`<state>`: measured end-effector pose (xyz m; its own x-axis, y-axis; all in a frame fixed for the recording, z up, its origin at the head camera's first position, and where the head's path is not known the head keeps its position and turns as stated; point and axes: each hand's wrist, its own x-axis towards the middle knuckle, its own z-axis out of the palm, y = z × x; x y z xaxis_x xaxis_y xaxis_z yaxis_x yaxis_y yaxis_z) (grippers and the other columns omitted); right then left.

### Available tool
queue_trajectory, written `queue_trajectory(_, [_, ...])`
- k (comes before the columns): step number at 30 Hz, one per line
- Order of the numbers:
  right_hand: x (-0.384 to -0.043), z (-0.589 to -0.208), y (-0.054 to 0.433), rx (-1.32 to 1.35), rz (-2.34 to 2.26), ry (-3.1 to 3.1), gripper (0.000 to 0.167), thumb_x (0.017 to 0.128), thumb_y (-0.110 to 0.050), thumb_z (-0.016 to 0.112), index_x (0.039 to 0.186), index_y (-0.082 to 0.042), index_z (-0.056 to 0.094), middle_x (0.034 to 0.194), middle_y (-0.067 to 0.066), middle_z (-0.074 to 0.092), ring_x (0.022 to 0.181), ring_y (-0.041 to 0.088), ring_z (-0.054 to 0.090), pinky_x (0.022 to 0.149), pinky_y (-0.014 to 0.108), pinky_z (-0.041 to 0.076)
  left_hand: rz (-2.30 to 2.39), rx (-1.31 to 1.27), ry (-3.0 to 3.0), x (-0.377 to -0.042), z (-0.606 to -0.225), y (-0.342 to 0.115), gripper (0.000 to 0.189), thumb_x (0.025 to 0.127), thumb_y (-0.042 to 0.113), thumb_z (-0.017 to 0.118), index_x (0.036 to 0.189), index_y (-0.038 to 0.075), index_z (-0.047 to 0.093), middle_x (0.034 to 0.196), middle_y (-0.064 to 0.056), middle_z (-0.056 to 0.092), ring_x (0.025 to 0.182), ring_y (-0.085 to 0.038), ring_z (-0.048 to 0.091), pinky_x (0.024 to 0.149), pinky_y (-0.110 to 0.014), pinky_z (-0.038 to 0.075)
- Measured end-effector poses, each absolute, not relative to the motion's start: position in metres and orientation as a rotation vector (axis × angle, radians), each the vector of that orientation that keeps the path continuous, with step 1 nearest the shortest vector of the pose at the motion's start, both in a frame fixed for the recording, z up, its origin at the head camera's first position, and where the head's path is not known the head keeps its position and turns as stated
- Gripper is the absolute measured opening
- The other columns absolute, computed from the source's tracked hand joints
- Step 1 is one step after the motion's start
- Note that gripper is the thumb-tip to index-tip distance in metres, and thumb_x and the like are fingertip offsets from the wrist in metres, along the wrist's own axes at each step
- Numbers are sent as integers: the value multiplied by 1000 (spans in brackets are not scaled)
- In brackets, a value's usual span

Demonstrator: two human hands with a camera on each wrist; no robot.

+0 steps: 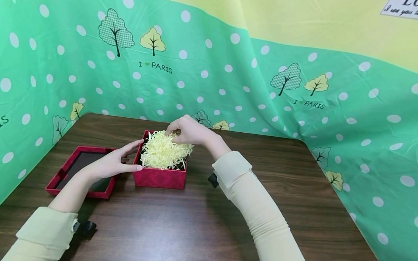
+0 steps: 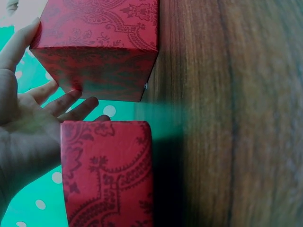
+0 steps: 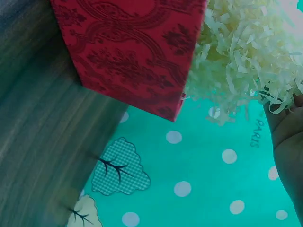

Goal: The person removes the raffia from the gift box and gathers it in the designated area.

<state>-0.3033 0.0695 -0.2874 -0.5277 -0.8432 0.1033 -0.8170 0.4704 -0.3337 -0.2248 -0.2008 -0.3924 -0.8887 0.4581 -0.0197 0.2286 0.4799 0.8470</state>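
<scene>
A red patterned box stands on the table, heaped above its rim with pale yellow shredded paper. At the box's left side is my left hand, its thumb at the front corner and its extended fingers touching the side wall. The left wrist view shows those fingers against the box's wall. Over the back right of the heap, my right hand has its bent fingers in the shredded paper and pinches some of it. Strands partly hide these fingertips in the right wrist view, beside the heap.
Left of the box lies a red lid with its dark inside facing up, partly under my left forearm. The brown wooden table meets a green dotted curtain at the back and sides.
</scene>
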Motion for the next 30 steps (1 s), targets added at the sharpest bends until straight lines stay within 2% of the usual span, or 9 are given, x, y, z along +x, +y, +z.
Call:
queue_trajectory(4, [-301,-279,74,-1453,-559,2629,31,77,0,60,105,-8,72,104,2,70,46,5,32,51,19,35,1370,603,2482,-225,-393,-201,89,85,37,70,152,23,14,156,-11,16,140,-39,20,105,-62,28])
queue_trajectory(11, [-301,-266,81,-1508,-573,2637,28,78,-1,62,103,-7,73,103,3,71,52,6,44,67,21,44,1383,595,2475,-225,-393,-201,89,84,37,70,152,23,15,156,-10,18,140,-38,21,106,-60,28])
queue_trajectory(15, [-299,-257,87,-1547,-594,2635,29,76,1,61,102,-6,73,102,4,71,70,9,59,79,25,49,1384,591,2475,-225,-393,-201,90,84,37,70,152,22,15,156,-10,18,140,-39,20,106,-61,28])
queue_trajectory(18, [-296,-251,90,-1554,-602,2650,30,74,2,61,100,-6,73,101,4,72,83,10,64,86,27,49,1382,593,2476,-225,-393,-201,89,84,37,70,152,21,14,156,-10,17,140,-39,20,106,-61,27])
queue_trajectory(22, [-292,-243,93,-1527,-593,2675,30,75,1,61,101,-6,73,102,3,71,65,10,58,88,30,49,1379,602,2478,-225,-394,-201,88,85,37,69,152,22,15,156,-10,17,140,-39,20,106,-61,27])
queue_trajectory(24, [-289,-238,96,-1483,-590,2688,30,76,0,61,102,-8,73,104,2,71,63,8,55,102,34,40,1379,602,2478,-225,-394,-201,88,85,37,70,152,23,15,156,-10,17,140,-39,20,106,-61,28])
queue_trajectory(26, [-287,-233,99,-1472,-590,2709,30,76,-1,61,102,-8,73,104,1,71,61,9,54,104,35,36,1377,599,2479,-225,-394,-201,88,85,38,69,152,24,15,156,-10,17,140,-39,20,106,-60,28])
queue_trajectory(29, [-283,-225,104,-1507,-595,2739,30,75,-1,61,100,-10,73,100,-1,72,61,12,53,103,35,33,1381,598,2478,-225,-394,-201,88,85,37,70,152,24,15,156,-9,17,140,-39,20,106,-60,28])
queue_trajectory(30, [-283,-223,106,-1536,-602,2740,30,74,-1,61,100,-9,74,99,-1,72,57,15,50,97,33,36,1380,599,2479,-225,-394,-201,88,85,37,70,152,24,15,156,-9,17,140,-39,20,106,-60,28])
